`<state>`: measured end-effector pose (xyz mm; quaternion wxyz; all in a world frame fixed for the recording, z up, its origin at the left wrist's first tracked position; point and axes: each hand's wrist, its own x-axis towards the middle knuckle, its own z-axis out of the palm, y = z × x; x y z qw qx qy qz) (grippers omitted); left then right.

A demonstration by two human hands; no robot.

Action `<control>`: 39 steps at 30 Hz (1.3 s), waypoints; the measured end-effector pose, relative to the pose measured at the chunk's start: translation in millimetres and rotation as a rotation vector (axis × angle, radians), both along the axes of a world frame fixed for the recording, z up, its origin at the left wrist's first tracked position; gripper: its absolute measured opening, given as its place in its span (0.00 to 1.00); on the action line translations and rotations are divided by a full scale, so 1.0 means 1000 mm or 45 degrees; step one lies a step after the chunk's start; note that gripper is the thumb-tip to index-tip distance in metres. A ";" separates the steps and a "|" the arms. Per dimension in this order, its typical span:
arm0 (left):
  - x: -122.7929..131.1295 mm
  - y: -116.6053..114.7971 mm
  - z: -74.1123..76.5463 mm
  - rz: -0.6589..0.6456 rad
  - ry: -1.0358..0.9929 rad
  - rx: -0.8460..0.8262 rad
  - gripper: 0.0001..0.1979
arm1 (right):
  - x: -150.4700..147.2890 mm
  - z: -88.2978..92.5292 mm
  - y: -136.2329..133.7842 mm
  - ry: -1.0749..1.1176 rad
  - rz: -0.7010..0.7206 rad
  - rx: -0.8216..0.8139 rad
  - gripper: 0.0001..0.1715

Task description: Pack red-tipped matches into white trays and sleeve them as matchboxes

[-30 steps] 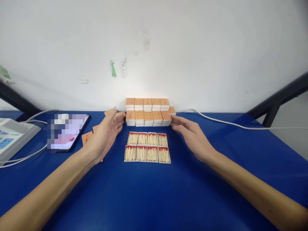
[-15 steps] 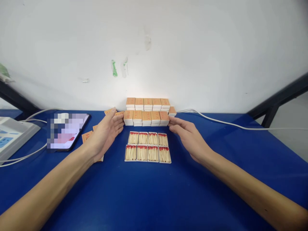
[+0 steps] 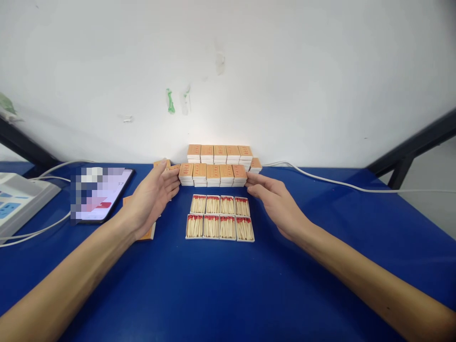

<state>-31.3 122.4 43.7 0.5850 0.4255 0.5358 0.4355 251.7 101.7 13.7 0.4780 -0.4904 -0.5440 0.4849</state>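
Note:
A front row of stacked orange-topped matchboxes (image 3: 213, 175) stands between my two hands. My left hand (image 3: 152, 197) is open, its fingers stretched out and its fingertips at the row's left end. At the right end, my right hand (image 3: 276, 202) touches the row with extended fingertips, thumb lying alongside. Neither hand is wrapped round a box. Nearer to me lie two rows of open matchbox trays (image 3: 220, 227), filled with red-tipped matches. Some loose orange matchbox covers (image 3: 147, 234) are partly hidden behind my left hand and wrist.
Behind the front row, another row of stacked matchboxes (image 3: 220, 152) stands by the white wall, with a matchbox (image 3: 255, 164) at its right. A phone (image 3: 107, 194), partly blurred, lies left beside a white power strip (image 3: 24, 199). A white cable (image 3: 320, 183) crosses the blue table (image 3: 221, 294).
The front row of matchboxes has slid slightly left between my hands. Both hands have shifted left with it. The match trays and the back row stay in place.

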 end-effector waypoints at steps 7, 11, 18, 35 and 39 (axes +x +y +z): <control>-0.004 0.000 0.002 -0.037 0.026 0.012 0.40 | -0.004 0.000 -0.001 0.002 0.012 -0.002 0.30; -0.005 -0.002 0.005 -0.041 0.042 0.001 0.39 | -0.006 -0.001 -0.002 0.011 0.014 0.000 0.30; -0.007 -0.002 0.004 -0.046 0.090 0.008 0.39 | -0.009 0.000 -0.001 0.026 0.004 -0.014 0.29; 0.000 0.040 0.015 0.264 0.482 0.353 0.38 | 0.060 -0.029 0.050 -0.012 -0.514 0.015 0.18; 0.001 0.057 0.012 0.253 0.418 0.236 0.38 | 0.056 -0.035 0.065 0.051 -0.465 0.009 0.24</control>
